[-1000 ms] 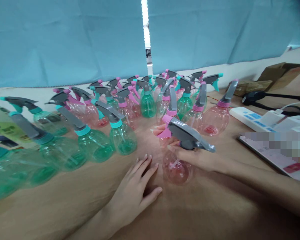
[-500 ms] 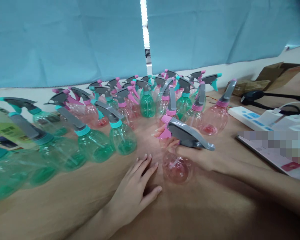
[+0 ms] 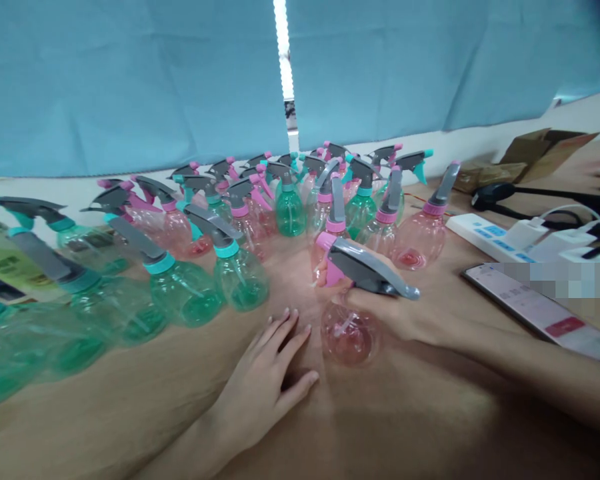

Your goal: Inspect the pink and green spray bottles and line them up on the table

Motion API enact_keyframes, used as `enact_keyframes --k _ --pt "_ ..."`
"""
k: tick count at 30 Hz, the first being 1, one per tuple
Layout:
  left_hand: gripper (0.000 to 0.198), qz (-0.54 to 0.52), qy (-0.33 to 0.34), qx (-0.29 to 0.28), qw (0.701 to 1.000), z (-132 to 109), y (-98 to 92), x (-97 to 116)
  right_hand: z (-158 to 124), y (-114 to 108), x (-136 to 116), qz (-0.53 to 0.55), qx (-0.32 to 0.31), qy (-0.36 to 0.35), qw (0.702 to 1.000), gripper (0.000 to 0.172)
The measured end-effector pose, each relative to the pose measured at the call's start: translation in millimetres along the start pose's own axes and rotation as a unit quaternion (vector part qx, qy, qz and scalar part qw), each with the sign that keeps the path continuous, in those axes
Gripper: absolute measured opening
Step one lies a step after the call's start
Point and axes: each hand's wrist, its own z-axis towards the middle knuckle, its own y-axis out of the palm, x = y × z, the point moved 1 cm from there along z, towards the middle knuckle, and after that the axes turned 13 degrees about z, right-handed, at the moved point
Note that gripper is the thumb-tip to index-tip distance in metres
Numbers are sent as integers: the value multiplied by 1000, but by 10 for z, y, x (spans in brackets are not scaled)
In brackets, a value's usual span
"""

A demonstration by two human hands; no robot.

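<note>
My right hand (image 3: 397, 312) is closed around the neck of a clear pink spray bottle (image 3: 350, 337), which stands on the table in front of me. The bottle's grey-and-pink spray head (image 3: 365, 265) covers much of the hand. Fingertips show beside the pink trigger (image 3: 333, 269); the rest of the grip is hidden. To the bottle's left, my left hand (image 3: 265, 380) lies flat on the wooden table with fingers spread, holding nothing. Nearest to it stands a green spray bottle (image 3: 241, 279) with a turquoise collar.
Several pink and green spray bottles (image 3: 290, 210) crowd the back and left. At right are a white power strip (image 3: 473, 230) with plugs, a phone (image 3: 525, 303), a black cable (image 3: 545, 193) and an open cardboard box (image 3: 540, 153). A blue cloth (image 3: 180, 80) hangs behind.
My right fingers have curled in closer around the bottle's neck and trigger. The whole scene has shifted slightly left in view. My left hand stays flat on the table.
</note>
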Motion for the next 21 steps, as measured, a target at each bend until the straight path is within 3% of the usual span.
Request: enact_keyframes --k 3,9,13,21 --pt "55 10 1 7 1000 4 10 -9 -25 -11 87 48 -1 4 999 12" --pt "54 12 0 25 1000 7 16 -14 -74 -57 214 27 -14 -27 999 9" --pt "53 8 0 27 1000 12 6 -15 -52 -24 281 -2 -16 7 1000 22" --pt "53 5 1 38 999 25 7 -28 -39 19 273 34 -13 -47 998 34"
